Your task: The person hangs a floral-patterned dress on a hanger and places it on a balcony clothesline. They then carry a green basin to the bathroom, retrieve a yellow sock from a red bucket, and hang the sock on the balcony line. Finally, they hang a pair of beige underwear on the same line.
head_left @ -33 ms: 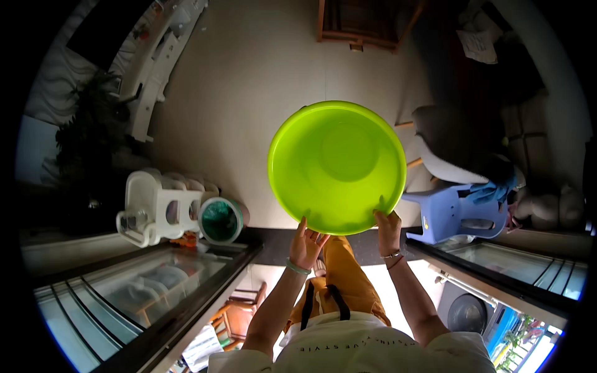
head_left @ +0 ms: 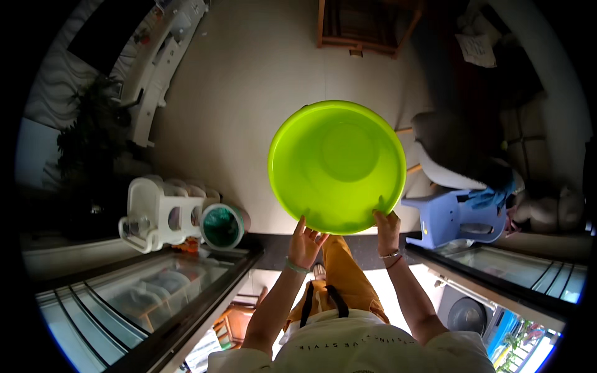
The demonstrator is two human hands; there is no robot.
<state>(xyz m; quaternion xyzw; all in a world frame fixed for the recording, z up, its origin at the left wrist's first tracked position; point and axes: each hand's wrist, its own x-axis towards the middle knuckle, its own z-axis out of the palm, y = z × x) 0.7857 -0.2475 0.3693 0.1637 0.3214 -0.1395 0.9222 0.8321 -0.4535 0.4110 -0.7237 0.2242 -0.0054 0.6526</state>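
Observation:
A large lime-green plastic basin is held out in front of my body, its hollow facing up towards me, with nothing inside it. My left hand grips the near rim at the left, fingertips over the edge. At the right of the near rim, my right hand holds on with the thumb inside the basin and the other fingers hidden beneath. Both arms reach forward from the lower edge, above my mustard trousers.
A dark door sill crosses below the basin, between glass door panels. To the left stand a bin with a green liner and white plastic stools. On the right are a blue plastic stool and a grey chair; a wooden table is farther ahead.
The sill, bin, stools and table sit slightly nearer to me in the view. The basin and both hands keep the same place before my body.

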